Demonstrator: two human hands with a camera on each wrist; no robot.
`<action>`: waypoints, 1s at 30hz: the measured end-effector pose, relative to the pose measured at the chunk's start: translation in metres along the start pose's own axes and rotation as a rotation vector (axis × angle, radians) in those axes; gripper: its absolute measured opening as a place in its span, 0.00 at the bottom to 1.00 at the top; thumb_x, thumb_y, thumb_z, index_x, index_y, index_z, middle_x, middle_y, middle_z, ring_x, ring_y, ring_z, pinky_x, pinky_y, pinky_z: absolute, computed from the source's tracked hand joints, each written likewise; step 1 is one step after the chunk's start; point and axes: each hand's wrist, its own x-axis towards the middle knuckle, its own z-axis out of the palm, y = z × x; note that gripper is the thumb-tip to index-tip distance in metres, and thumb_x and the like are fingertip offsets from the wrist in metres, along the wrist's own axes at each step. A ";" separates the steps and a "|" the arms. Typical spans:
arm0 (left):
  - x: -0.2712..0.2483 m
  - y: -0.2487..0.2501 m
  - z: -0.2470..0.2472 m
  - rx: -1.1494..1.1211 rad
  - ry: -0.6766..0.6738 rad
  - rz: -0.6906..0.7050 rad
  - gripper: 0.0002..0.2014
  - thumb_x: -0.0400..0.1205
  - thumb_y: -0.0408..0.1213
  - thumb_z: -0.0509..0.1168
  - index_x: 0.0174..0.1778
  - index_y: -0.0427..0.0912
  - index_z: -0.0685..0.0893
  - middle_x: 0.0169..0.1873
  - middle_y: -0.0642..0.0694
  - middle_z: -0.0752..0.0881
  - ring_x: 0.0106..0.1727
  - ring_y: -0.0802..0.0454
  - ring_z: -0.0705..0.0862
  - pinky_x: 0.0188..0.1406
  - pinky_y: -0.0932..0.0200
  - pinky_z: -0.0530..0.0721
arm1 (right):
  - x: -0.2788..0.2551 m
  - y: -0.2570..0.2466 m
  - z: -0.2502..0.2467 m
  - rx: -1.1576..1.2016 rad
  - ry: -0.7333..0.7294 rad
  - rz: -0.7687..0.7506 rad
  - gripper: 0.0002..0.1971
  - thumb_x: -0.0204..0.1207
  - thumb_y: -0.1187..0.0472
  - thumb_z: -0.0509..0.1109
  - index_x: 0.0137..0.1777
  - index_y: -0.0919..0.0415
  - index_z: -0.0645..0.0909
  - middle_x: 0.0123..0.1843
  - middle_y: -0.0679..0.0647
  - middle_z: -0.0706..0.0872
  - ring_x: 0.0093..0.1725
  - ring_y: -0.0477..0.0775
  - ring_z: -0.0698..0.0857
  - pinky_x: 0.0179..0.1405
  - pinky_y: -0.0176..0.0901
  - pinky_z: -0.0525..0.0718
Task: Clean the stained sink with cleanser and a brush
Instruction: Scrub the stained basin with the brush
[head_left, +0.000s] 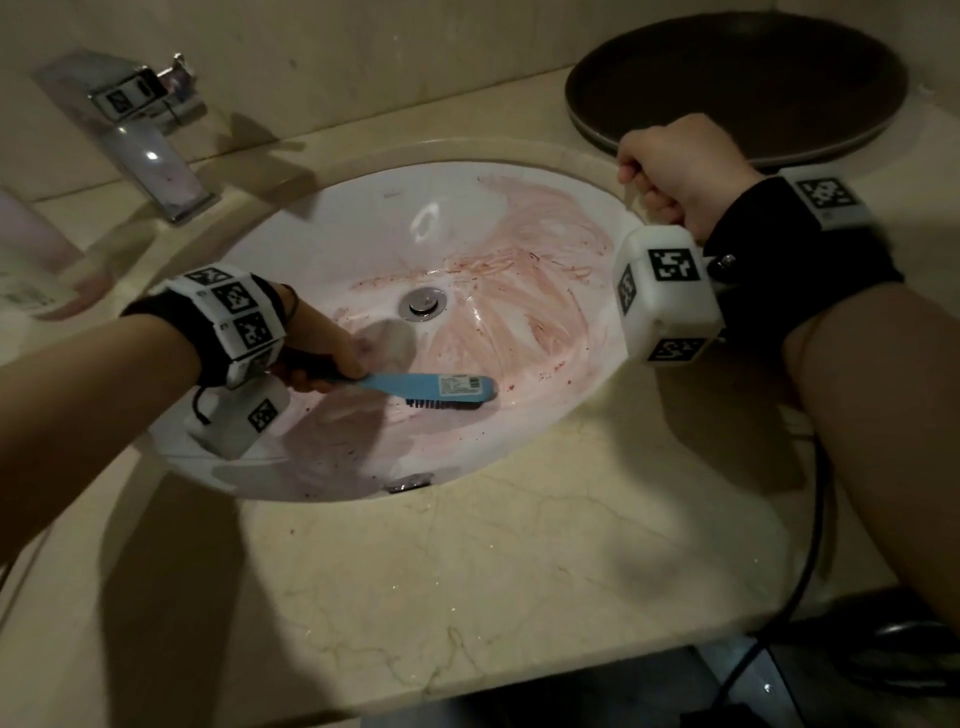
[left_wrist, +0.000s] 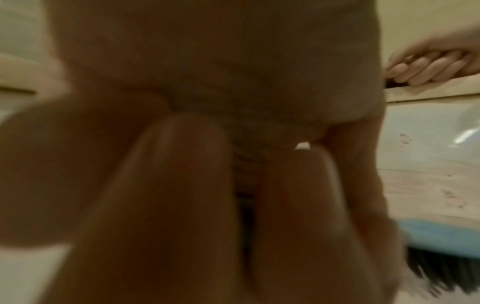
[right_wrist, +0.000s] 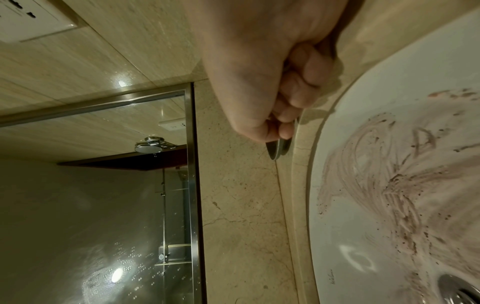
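- The left hand (head_left: 317, 345) has its fingers (left_wrist: 166, 185) curled round the handle of a light-blue plastic scrubbing brush with black bristles (head_left: 441, 388).
- The brush lies almost level inside the white oval ceramic sink (head_left: 363, 218), bristles down on the near slope of the bowl, just in front of the round chrome drain (head_left: 422, 303).
- Pink-red smears and dark specks cover the right half of the bowl and the patch round the drain.
- The right hand (head_left: 675, 174) rests on the beige marble surface (head_left: 467, 597) at the sink's far right rim, its fingers (right_wrist: 301, 82) curled into a fist that pinches the edge of a dark round tray (head_left: 737, 78).
- A square chrome faucet (head_left: 150, 140) stands at the back left.
- A pale pink bottle (head_left: 31, 249), blurred, stands at the left edge.
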 end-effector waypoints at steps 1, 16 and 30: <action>-0.001 0.000 -0.001 0.006 0.006 -0.005 0.24 0.88 0.41 0.51 0.24 0.38 0.69 0.09 0.51 0.71 0.07 0.59 0.66 0.08 0.76 0.59 | 0.000 0.000 0.000 0.006 -0.002 0.000 0.12 0.74 0.62 0.60 0.28 0.57 0.73 0.22 0.49 0.66 0.10 0.42 0.61 0.09 0.28 0.57; -0.015 0.070 0.014 -0.028 0.185 0.227 0.22 0.88 0.43 0.52 0.27 0.40 0.67 0.11 0.51 0.69 0.07 0.60 0.62 0.11 0.76 0.56 | 0.000 0.001 0.000 -0.012 0.012 -0.005 0.11 0.72 0.61 0.61 0.27 0.56 0.73 0.24 0.48 0.67 0.15 0.44 0.62 0.11 0.28 0.58; -0.027 0.054 0.021 0.039 0.309 0.205 0.23 0.88 0.43 0.52 0.27 0.39 0.67 0.05 0.52 0.68 0.03 0.61 0.61 0.08 0.78 0.56 | 0.001 0.001 0.000 -0.017 0.010 0.007 0.12 0.72 0.60 0.60 0.28 0.56 0.73 0.24 0.49 0.68 0.19 0.45 0.63 0.10 0.29 0.58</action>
